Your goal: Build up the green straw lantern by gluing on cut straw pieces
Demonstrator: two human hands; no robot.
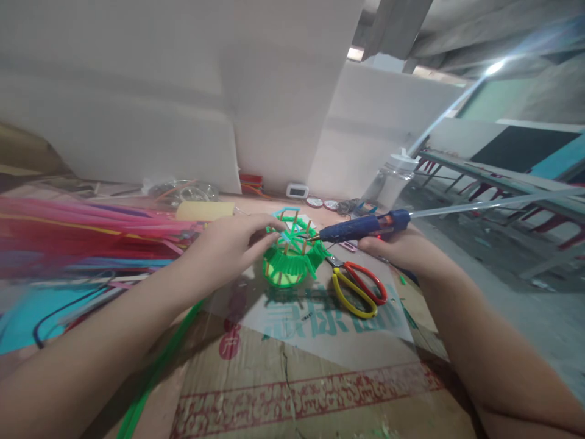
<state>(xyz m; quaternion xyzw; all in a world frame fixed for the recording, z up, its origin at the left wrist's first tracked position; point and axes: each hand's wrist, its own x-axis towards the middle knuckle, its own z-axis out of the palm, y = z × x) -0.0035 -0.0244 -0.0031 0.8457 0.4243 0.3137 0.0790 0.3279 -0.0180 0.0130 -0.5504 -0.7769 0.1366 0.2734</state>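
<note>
In front of me stands a small round craft basket [292, 261], made of bright green pipe cleaners woven on thin wooden sticks, with a light blue strip on its far rim. My left hand [250, 239] reaches in from the left, thumb and fingers closed on the basket's upper left edge; the fingertips are partly hidden. In my right hand [393, 249] is a blue hot glue gun [354, 228], its nozzle pointing left at the basket's upper right side. A clear glue stick [457, 206] sticks out of its back. Scissors [361, 286] with red and yellow handles lie beside the basket.
Pink and red pipe cleaners [91, 238] are heaped at left, blurred. Green pipe cleaners [159, 372] lie under my left forearm. A printed cardboard sheet [237, 378] covers the table. Behind are a clear bottle [388, 183], a small digital clock [297, 191] and white boards [274, 91].
</note>
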